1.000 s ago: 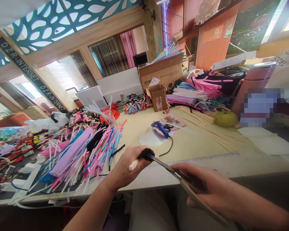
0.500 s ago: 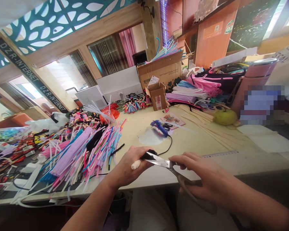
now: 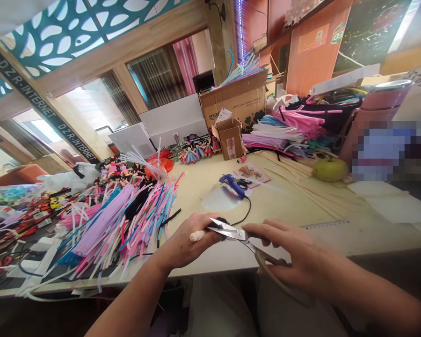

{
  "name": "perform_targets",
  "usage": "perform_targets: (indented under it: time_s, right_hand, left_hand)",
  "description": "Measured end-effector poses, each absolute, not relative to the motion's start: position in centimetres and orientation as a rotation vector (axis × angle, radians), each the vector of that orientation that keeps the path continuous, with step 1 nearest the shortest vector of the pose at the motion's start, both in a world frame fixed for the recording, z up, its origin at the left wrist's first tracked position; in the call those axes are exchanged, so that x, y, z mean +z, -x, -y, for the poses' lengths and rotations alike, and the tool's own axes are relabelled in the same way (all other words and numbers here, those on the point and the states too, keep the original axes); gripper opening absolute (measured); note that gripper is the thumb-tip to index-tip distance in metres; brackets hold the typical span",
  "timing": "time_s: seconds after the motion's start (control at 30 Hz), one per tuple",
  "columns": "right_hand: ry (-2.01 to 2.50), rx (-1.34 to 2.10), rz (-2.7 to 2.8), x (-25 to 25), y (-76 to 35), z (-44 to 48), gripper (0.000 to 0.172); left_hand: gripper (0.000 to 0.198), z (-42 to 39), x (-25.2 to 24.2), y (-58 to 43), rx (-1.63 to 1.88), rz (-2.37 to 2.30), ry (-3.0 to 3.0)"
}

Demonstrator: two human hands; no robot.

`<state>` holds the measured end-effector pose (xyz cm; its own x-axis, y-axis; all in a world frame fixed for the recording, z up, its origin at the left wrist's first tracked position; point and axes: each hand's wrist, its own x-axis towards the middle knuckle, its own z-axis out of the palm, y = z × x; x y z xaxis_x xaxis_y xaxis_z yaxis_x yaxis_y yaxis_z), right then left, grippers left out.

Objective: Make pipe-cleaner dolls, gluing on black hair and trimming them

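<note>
Because the fuzzy black piece [image 3: 223, 220] looks small and soft, it should weigh next to nothing, squash readily under the thumb and, being fluffy, slip little; its pale end [image 3: 197, 235] seems firmer and looks the better part to hold, leaving the black fluff free. It sits near the centre of the frame, just below the middle, clasped by the left hand [image 3: 186, 242]: the thumb and curled fingers close around it, the pale end poking out on the left of the fist and the black part showing at the right, beyond the fingertips.

Across that black part lie the parted blades of the scissors [image 3: 241, 235]; whether they touch the fluff cannot be told. The right hand [image 3: 293, 248], right of centre, has its grip wrapped about the scissor handles, which slant toward the lower right. Scissors look stiff and fairly light, best held by those loops.

Farther out on the surface [image 3: 192, 180], a blue glue gun [image 3: 233, 186] rests just above the hands in the frame, a heap of fuzzy sticks [image 3: 105, 224] spreads over the left, and a green fruit [image 3: 330, 169] sits at the right.
</note>
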<state>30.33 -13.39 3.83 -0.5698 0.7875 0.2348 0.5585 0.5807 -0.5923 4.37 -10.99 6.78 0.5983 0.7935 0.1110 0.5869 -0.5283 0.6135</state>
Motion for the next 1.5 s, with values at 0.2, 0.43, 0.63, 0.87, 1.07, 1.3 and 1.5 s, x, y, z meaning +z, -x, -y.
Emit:
perform_targets:
  time_s: [0.2, 0.43, 0.63, 0.87, 1.07, 1.3, 1.5]
  right_hand:
    - [1.038, 0.511, 2.347, 3.2, -30.4, 12.9, 0.053]
    - [1.038, 0.451, 2.373, 3.2, -30.4, 12.4, 0.051]
    - [1.024, 0.541, 2.355, 2.1, -29.8, 11.2, 0.043]
    - [1.028, 0.635, 2.373, 1.1, -28.3, 9.6, 0.029]
    - [1.040, 0.671, 2.359, 1.1, -27.5, 9.0, 0.025]
    - [1.064, 0.693, 2.371, 0.9, -27.2, 8.7, 0.025]
    - [1.229, 0.505, 2.340, 0.7, -28.6, 7.7, 0.033]
  left_hand:
    - [0.039, 10.7, 6.3, -4.4, 0.524, -1.109, -2.184]
    - [0.039, 10.4, 6.1, -4.7, 0.520, -1.086, -2.095]
    - [0.042, 9.5, 4.6, -4.1, 0.537, -1.039, -1.889]
    - [0.041, 8.4, 2.0, -2.9, 0.665, -0.976, -1.799]
    - [0.045, 7.9, 0.8, -2.2, 0.672, -0.968, -1.650]
    - [0.042, 8.0, 0.9, -2.2, 0.687, -0.984, -1.622]
    - [0.045, 8.3, 1.0, -1.3, 0.730, -1.061, -1.622]
